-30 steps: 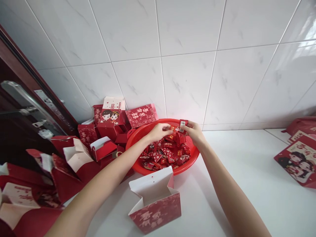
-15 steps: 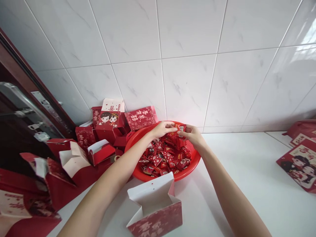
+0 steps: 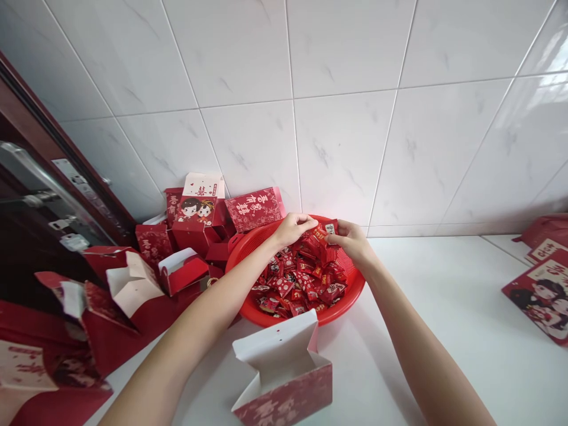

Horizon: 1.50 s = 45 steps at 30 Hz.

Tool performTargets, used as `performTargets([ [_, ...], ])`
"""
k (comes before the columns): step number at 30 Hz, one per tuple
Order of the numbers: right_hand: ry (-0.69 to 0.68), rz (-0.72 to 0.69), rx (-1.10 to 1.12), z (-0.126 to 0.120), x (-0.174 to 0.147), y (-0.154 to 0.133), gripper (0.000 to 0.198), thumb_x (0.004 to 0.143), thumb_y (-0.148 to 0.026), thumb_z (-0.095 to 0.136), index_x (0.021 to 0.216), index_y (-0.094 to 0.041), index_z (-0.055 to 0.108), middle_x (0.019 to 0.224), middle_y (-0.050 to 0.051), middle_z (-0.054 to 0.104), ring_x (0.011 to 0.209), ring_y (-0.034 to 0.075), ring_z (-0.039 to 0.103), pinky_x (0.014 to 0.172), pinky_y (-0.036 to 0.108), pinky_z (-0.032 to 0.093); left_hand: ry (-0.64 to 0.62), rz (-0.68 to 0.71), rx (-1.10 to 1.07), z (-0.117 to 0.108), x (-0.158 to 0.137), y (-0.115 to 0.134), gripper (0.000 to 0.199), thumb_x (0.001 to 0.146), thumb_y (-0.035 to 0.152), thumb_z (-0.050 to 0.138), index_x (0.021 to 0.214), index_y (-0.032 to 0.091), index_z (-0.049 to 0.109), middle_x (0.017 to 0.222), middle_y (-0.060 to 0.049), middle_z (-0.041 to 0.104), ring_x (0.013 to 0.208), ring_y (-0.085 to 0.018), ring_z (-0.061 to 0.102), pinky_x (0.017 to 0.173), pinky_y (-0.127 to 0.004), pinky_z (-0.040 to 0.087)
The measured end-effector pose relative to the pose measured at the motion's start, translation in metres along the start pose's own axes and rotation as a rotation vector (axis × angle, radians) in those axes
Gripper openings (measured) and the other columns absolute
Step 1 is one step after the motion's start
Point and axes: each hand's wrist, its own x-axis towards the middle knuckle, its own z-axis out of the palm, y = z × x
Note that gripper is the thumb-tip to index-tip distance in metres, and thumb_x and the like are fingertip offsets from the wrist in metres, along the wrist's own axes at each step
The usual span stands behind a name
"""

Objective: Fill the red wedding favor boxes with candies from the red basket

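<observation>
A red plastic basket [image 3: 355,290] holds many red-wrapped candies [image 3: 293,284]. Over its far side, my left hand [image 3: 294,229] is closed, fingertips pinched together beside the red wrappers; what they grip, if anything, is too hard to make out. My right hand [image 3: 354,241] pinches a red candy packet [image 3: 331,227] with a pale label between thumb and fingers, above the basket's far right part. Nearer to me stands an open red gift box [image 3: 288,390], its white inside facing up and its flap touching or overlapping the basket's front rim in view.
Several open red boxes [image 3: 133,284] crowd the left side by a dark door frame [image 3: 66,154]. More printed boxes [image 3: 197,210] stand against the tiled wall [image 3: 337,142]. Another red box with a cartoon couple [image 3: 541,296] lies at the right on the white tabletop [image 3: 426,296].
My hands have drawn slightly apart over the basket. The packet in my right hand has turned, showing a different part of its label. The view has shifted a little.
</observation>
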Motion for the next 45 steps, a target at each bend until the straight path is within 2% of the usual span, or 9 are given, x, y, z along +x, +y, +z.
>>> performTargets([
  [5,0.062,-0.039,0.018,0.0,0.001,-0.002,0.022,0.056,-0.022,0.071,0.077,-0.018,0.07,0.07,0.0,0.071,0.064,0.015,0.063,0.063,0.029,0.051,-0.015,0.004,0.0,0.002,-0.003,0.001,0.036,0.071,0.051,0.073,0.064,0.017,0.065,0.061,0.003,0.059,0.061,-0.013,0.05,0.063,-0.028,0.04],
  [11,0.015,-0.053,-0.044,0.0,-0.001,0.001,0.017,0.06,-0.022,0.068,0.077,-0.018,0.069,0.067,-0.001,0.068,0.063,0.015,0.062,0.062,0.028,0.05,-0.07,0.062,-0.022,0.004,-0.005,0.004,0.03,0.069,0.045,0.078,0.072,0.016,0.074,0.076,-0.002,0.073,0.075,-0.017,0.063,0.076,-0.03,0.048],
  [14,0.039,-0.073,-0.043,0.0,0.0,0.002,0.015,0.06,-0.021,0.068,0.074,-0.018,0.067,0.067,-0.001,0.068,0.062,0.015,0.062,0.061,0.028,0.051,-0.063,0.05,-0.026,0.003,-0.003,0.004,0.032,0.066,0.046,0.082,0.07,0.015,0.074,0.074,-0.003,0.074,0.072,-0.018,0.064,0.076,-0.031,0.05],
  [18,0.055,-0.06,-0.008,0.0,0.001,0.001,0.022,0.058,-0.021,0.071,0.08,-0.018,0.069,0.073,0.001,0.073,0.067,0.017,0.065,0.064,0.029,0.053,-0.007,0.042,-0.07,0.004,-0.003,0.002,0.037,0.066,0.05,0.083,0.071,0.014,0.075,0.07,-0.002,0.073,0.068,-0.016,0.063,0.073,-0.029,0.05],
  [26,0.048,-0.11,0.076,0.0,-0.001,-0.004,0.029,0.061,-0.028,0.078,0.088,-0.019,0.07,0.081,0.001,0.075,0.072,0.018,0.068,0.073,0.033,0.056,0.079,-0.024,-0.326,0.016,-0.003,0.0,0.048,0.059,0.053,0.089,0.081,0.012,0.075,0.077,-0.005,0.076,0.067,-0.016,0.066,0.069,-0.03,0.053],
  [31,0.043,-0.029,0.064,-0.002,-0.001,-0.004,0.029,0.06,-0.029,0.079,0.086,-0.02,0.071,0.076,0.001,0.073,0.07,0.017,0.066,0.07,0.031,0.054,0.113,0.048,-0.226,0.012,-0.003,0.0,0.044,0.062,0.049,0.088,0.084,0.013,0.072,0.077,-0.003,0.074,0.071,-0.016,0.067,0.073,-0.03,0.052],
  [36,0.008,0.039,0.089,-0.003,0.002,-0.001,0.035,0.06,-0.035,0.085,0.089,-0.019,0.072,0.081,0.002,0.074,0.073,0.017,0.066,0.066,0.029,0.05,0.106,0.102,-0.141,0.011,-0.004,0.0,0.041,0.066,0.043,0.086,0.09,0.014,0.067,0.073,0.001,0.069,0.068,-0.014,0.064,0.071,-0.028,0.051],
  [40,-0.027,-0.004,0.085,-0.004,0.002,0.0,0.045,0.057,-0.039,0.09,0.093,-0.018,0.071,0.082,0.003,0.074,0.072,0.016,0.065,0.067,0.03,0.049,0.093,0.088,-0.188,0.014,-0.004,0.002,0.042,0.065,0.041,0.086,0.09,0.015,0.066,0.073,0.002,0.068,0.067,-0.013,0.064,0.071,-0.028,0.05],
  [45,-0.04,-0.079,0.07,-0.004,0.001,-0.001,0.044,0.058,-0.039,0.089,0.092,-0.018,0.07,0.08,0.002,0.073,0.07,0.015,0.063,0.067,0.03,0.049,0.108,0.01,-0.319,0.015,-0.004,0.003,0.045,0.059,0.041,0.09,0.088,0.015,0.068,0.076,0.001,0.071,0.07,-0.013,0.065,0.074,-0.029,0.051],
])
